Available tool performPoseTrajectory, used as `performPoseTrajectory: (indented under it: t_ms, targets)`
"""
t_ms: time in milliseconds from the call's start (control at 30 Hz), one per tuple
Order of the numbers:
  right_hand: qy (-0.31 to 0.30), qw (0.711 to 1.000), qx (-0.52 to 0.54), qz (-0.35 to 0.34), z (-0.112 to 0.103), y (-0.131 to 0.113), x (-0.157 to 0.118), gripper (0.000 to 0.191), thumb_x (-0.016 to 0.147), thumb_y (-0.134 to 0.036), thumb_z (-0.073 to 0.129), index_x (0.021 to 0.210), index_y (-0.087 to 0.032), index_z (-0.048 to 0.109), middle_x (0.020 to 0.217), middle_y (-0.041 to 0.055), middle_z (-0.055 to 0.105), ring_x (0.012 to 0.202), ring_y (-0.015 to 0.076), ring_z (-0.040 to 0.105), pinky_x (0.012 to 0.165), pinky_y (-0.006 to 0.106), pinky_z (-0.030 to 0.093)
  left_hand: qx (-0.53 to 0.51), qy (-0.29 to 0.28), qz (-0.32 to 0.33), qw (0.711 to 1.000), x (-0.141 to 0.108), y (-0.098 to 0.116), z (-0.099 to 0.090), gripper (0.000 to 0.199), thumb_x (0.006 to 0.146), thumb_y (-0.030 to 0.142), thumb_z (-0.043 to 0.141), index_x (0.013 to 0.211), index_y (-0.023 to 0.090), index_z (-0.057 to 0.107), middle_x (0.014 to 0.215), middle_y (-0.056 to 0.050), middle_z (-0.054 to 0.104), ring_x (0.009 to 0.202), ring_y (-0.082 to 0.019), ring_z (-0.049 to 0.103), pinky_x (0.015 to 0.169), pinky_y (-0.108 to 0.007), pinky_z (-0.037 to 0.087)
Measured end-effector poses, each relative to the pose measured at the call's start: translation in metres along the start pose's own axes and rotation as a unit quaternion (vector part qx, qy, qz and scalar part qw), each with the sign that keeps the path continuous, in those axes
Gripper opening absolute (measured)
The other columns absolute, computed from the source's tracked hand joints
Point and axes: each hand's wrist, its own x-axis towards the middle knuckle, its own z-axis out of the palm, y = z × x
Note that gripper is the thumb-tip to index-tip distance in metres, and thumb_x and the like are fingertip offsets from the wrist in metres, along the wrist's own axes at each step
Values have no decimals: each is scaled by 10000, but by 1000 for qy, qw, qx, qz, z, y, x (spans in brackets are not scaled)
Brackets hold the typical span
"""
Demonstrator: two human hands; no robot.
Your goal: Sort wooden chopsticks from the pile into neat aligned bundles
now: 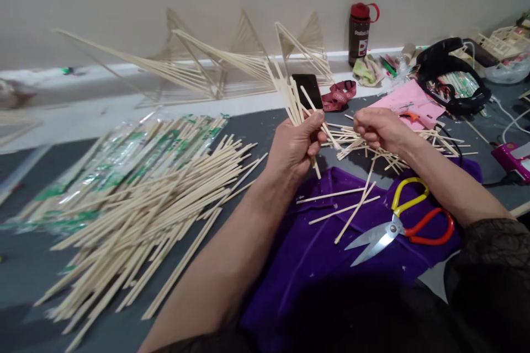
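Observation:
My left hand [296,143] is closed around a small bundle of thin wooden sticks [291,98], which fan out upward from the fist. To its right, my right hand [381,129] has its fingers curled together; what they hold, if anything, is too small to make out. Under and beside it lies a pile of short sticks [389,157]. Scissors [393,227] with one yellow and one red handle lie with blades apart on a purple cloth [290,276], near a few loose sticks [344,209]. A large heap of long sticks [165,204] spreads to the left.
Plastic-wrapped stick packs [124,154] lie at the left. Stick frameworks [199,60] stand along the wall. Behind my hands are a black phone [307,91], a red strap [339,96] and a bottle [359,36]. Pink paper [408,96], black headphones [424,80] and a magenta device [513,162] sit right.

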Motion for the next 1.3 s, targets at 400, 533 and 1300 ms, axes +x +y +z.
performPoseTrajectory:
  t_ms: [400, 533, 1300]
  targets:
    - [-35, 976, -210, -53, 30, 13, -13, 146, 791, -206, 629, 672, -155, 562, 489, -84, 471, 363, 32, 402, 313, 134, 315, -7, 22, 64, 998, 3, -16, 0, 267, 662, 235, 834, 678, 148, 582, 470, 72, 543, 325, -32, 451, 265, -140, 240]
    - [-17, 997, -70, -42, 24, 16, -7, 189, 800, -257, 639, 671, -157, 544, 503, -81, 482, 352, 23, 359, 303, 140, 309, -34, 33, 47, 998, 4, -15, 1, 156, 738, 201, 776, 787, 143, 641, 511, 54, 584, 383, -45, 514, 290, -135, 282]
    - [-19, 998, -56, -14, 18, 10, -6, 154, 800, -220, 672, 697, -142, 588, 518, -71, 514, 364, 26, 395, 310, 138, 350, -34, 24, 58, 997, 6, -11, -4, 187, 708, 161, 754, 869, 152, 659, 657, 20, 659, 507, -73, 615, 321, -137, 317]
